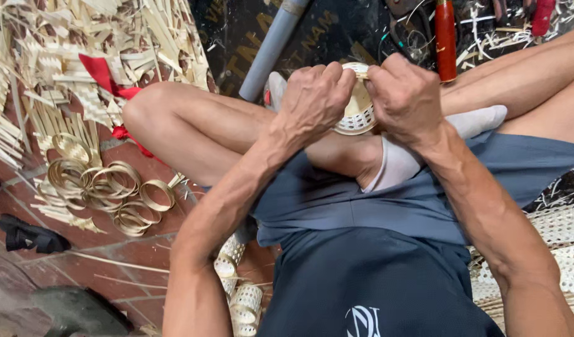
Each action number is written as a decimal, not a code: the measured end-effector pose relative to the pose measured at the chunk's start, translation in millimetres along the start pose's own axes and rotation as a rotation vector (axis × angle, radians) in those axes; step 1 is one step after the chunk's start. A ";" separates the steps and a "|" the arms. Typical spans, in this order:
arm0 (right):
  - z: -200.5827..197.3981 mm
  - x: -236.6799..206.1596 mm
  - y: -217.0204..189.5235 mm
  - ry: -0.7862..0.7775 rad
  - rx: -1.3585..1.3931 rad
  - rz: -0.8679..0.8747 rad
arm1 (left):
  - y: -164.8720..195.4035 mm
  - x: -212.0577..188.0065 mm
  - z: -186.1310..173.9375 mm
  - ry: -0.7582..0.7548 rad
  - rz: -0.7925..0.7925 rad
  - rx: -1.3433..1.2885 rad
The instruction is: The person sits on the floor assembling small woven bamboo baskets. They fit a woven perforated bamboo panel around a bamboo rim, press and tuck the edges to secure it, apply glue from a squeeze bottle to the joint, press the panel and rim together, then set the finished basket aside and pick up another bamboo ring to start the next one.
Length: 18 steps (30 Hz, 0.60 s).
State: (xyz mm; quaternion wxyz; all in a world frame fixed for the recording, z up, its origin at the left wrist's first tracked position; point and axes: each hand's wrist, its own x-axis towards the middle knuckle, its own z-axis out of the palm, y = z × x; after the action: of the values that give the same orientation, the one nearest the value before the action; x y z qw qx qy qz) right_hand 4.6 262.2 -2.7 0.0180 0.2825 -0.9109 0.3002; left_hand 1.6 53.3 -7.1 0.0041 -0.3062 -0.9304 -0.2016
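Two bare legs fill the middle of the view, crossed on a red tiled floor (137, 249), and the person sits low over them in blue shorts (337, 200) and white socks (396, 163). Off to the left lies a wide heap of split bamboo strips (62, 50), with a red ribbon (103, 75) running through it. Below that, a cluster of coiled bamboo hoops (112, 190) rests on the tiles, well apart from the hands. Down by the hip stand a few small woven cylinders (240, 293), and a pale woven mat (558, 237) shows at the right edge. A grey pipe (273, 47) and a red tool handle (445, 40) lie beyond the knees.

Now to the work itself: a small woven basket (357, 115) sits between both fists, just above the ankle. The left hand (315, 100) is clenched around its left side, fingers curled over the rim. The right hand (404, 93) is closed too, thumb and forefinger pinching at the top edge. What sits in that pinch, a strip end perhaps, is too small to tell.

Doing this well looks to be a matter of holding the little basket steady with the left while the right pulls snug along the rim, not outward, so the weave stays even and round.
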 end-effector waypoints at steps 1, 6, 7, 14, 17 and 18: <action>0.6 -0.6 -0.5 0.017 -0.004 0.010 | 2.0 1.9 2.1 0.024 -0.005 -0.003; -6.5 0.7 7.5 -0.007 0.098 0.011 | 12.9 1.9 -3.9 0.114 -0.071 -0.051; -9.3 2.1 10.6 -0.014 0.175 0.029 | 12.5 -0.2 -8.5 0.146 -0.138 -0.166; -21.6 -10.5 7.6 -0.100 0.572 0.240 | 21.9 -28.4 -31.0 0.128 -0.383 -0.658; -22.4 -17.9 4.3 -0.080 0.680 0.286 | 22.5 -29.6 -31.7 0.129 -0.370 -0.697; -23.4 -19.8 3.8 -0.077 0.661 0.261 | 23.8 -29.2 -31.9 0.126 -0.357 -0.709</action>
State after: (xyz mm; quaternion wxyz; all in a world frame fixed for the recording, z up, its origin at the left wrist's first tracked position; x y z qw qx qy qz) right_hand 16.1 287.7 10.5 -0.1473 0.1655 -0.7929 0.5677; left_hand 35.2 42.0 27.2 -0.0799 -0.1091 -0.8397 -0.5260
